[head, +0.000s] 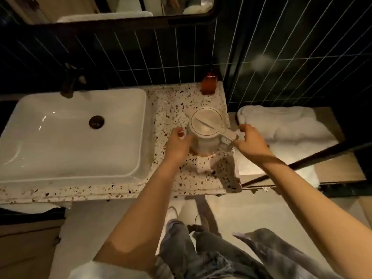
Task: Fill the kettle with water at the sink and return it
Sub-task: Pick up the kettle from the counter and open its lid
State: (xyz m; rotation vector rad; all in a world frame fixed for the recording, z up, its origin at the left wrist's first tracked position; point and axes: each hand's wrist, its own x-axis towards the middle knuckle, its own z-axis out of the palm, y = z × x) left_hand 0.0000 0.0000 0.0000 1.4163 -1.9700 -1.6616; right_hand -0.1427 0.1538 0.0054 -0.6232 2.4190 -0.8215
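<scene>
A cream kettle (pixel 206 125) with its lid closed stands upright on the speckled terrazzo counter (pixel 173 109), to the right of the white rectangular sink (pixel 76 133). My left hand (pixel 178 142) presses against the kettle's left side. My right hand (pixel 250 140) curls around the kettle's handle, which points right. A dark faucet (pixel 69 83) rises at the back of the sink. The kettle's base is partly hidden behind my left hand.
An amber soap bottle (pixel 209 84) stands at the counter's back right corner. White folded towels (pixel 281 125) lie on a wooden shelf to the right, behind a black frame bar (pixel 302 162). Dark tiled wall and a mirror are behind.
</scene>
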